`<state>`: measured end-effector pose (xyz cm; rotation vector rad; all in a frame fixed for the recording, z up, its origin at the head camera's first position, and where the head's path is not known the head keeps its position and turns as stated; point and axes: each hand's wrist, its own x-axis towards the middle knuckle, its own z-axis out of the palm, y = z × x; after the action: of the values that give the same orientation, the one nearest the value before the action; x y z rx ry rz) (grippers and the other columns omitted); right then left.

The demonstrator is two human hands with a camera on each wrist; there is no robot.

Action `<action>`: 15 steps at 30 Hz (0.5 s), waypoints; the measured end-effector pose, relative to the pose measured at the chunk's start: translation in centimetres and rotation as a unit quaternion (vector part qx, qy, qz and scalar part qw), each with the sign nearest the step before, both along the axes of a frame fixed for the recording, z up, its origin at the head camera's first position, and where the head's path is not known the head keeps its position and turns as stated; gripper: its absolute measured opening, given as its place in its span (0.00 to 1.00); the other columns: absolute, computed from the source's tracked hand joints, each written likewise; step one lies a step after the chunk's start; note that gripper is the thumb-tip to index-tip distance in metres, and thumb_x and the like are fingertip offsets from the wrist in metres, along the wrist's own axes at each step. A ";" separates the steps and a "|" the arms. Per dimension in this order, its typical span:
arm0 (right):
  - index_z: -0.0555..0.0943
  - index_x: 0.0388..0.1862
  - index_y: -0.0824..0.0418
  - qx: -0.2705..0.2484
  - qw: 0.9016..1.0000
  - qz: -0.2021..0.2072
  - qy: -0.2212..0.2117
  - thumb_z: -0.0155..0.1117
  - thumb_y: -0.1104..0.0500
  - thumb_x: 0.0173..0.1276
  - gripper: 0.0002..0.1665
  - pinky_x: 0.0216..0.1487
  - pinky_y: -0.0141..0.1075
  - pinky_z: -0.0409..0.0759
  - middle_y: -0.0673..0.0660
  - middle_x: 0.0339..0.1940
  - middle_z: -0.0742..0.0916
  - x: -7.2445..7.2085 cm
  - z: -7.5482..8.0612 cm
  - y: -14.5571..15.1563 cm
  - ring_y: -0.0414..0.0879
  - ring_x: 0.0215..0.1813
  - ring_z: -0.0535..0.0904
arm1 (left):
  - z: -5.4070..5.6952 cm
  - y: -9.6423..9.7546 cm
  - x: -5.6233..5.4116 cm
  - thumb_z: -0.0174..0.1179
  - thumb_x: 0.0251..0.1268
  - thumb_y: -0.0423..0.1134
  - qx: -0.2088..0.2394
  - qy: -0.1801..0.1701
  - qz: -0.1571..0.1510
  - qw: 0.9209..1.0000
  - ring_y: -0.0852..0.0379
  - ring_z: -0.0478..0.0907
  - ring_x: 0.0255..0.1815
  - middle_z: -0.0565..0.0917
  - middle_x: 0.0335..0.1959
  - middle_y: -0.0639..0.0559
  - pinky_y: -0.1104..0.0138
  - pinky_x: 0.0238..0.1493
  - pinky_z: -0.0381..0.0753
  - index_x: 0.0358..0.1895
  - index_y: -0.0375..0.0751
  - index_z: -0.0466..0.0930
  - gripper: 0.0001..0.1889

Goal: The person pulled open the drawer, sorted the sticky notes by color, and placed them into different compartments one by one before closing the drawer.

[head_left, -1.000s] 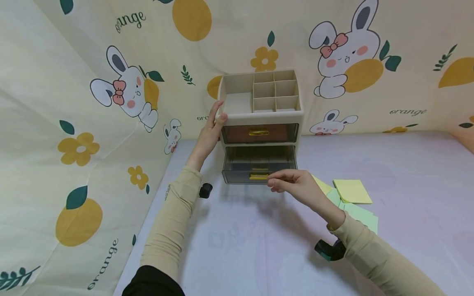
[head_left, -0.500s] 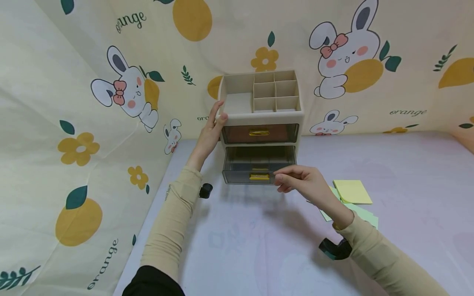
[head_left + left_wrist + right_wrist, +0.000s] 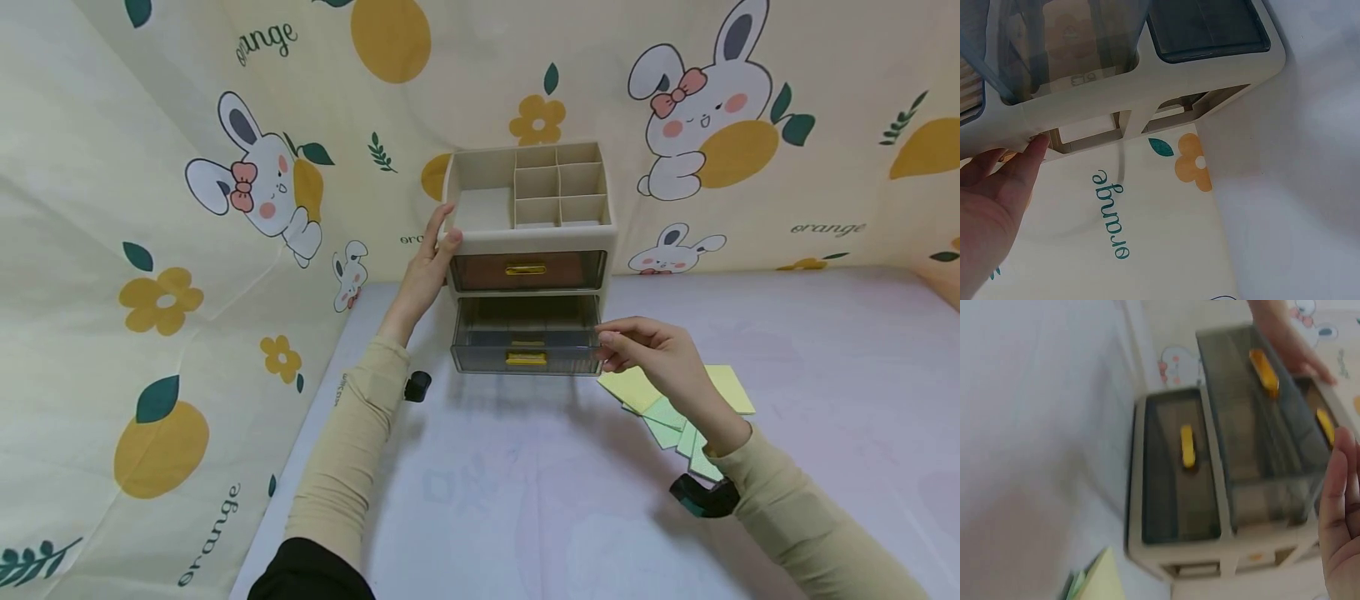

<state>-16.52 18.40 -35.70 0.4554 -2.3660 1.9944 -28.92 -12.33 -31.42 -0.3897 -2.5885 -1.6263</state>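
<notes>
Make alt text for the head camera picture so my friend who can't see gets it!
A person's left hand rests against the left side of a cream drawer organizer, while the right hand is at the right front corner of its pulled-out smoky drawer. Yellow and green sticky notes lie to the right, with a bunny print backdrop behind.

From my remote left wrist feed, I see the left hand (image 3: 988, 212) touching the cream organizer (image 3: 1097, 94) at its side; a tinted drawer (image 3: 1072, 44) juts out, and a dark drawer (image 3: 1210, 28) sits by a rounded corner.
</notes>
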 end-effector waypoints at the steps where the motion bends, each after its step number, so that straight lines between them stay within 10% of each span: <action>1: 0.82 0.45 0.60 -0.003 1.000 -0.005 0.000 0.61 0.57 0.67 0.11 0.34 0.34 0.82 0.46 0.27 0.87 -0.1 -0.1 0.4 0.41 0.29 0.84 | 0.0 0.0 0.0 0.35 0.38 0.86 0.000 0.000 0.000 1.000 0.42 0.57 0.72 0.48 0.76 0.58 0.44 0.55 0.72 0.60 0.96 0.44 0.36; 15: 0.78 0.51 0.59 0.107 0.992 -0.049 -0.043 0.58 0.50 0.68 0.18 0.38 0.28 0.80 0.36 0.32 0.86 -1.9 -2.6 4.9 0.32 0.35 0.83 | 0.0 0.0 0.0 0.35 0.37 0.86 0.001 -0.001 -0.001 1.000 0.42 0.57 0.72 0.48 0.76 0.56 0.44 0.55 0.71 0.59 0.96 0.44 0.37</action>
<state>-18.38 23.27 -38.27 0.2550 -2.6105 1.7629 -28.95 -12.31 -31.46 -0.3892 -2.5883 -1.6316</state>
